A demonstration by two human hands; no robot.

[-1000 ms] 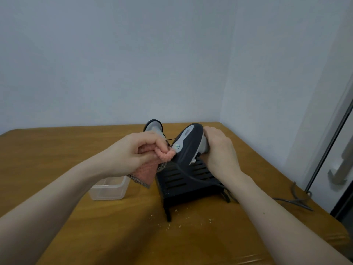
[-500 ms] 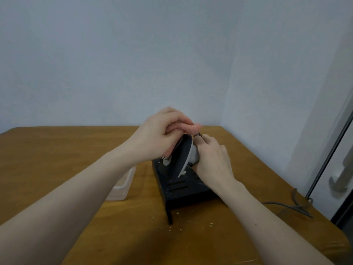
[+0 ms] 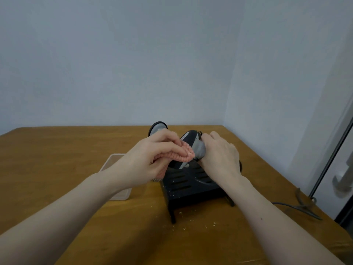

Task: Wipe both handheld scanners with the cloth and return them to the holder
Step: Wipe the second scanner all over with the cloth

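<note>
My right hand (image 3: 219, 155) grips the grey handle of a black and grey handheld scanner (image 3: 191, 139) held above the black slotted holder (image 3: 189, 186). My left hand (image 3: 150, 159) holds a bunched pink cloth (image 3: 183, 155) and presses it against the scanner's head. A second scanner (image 3: 157, 128) stands behind my left hand at the holder's far end, only its rounded top showing. The held scanner's cable runs down over the holder.
A clear plastic container (image 3: 114, 169) sits on the wooden table (image 3: 57, 159) left of the holder, partly under my left forearm. Crumbs lie in front of the holder. A grey cable (image 3: 298, 207) trails off the table's right edge near a door frame.
My left hand with the cloth has come down from the top of the scanner to its near side. The scanner has tilted up a little in my right hand.
</note>
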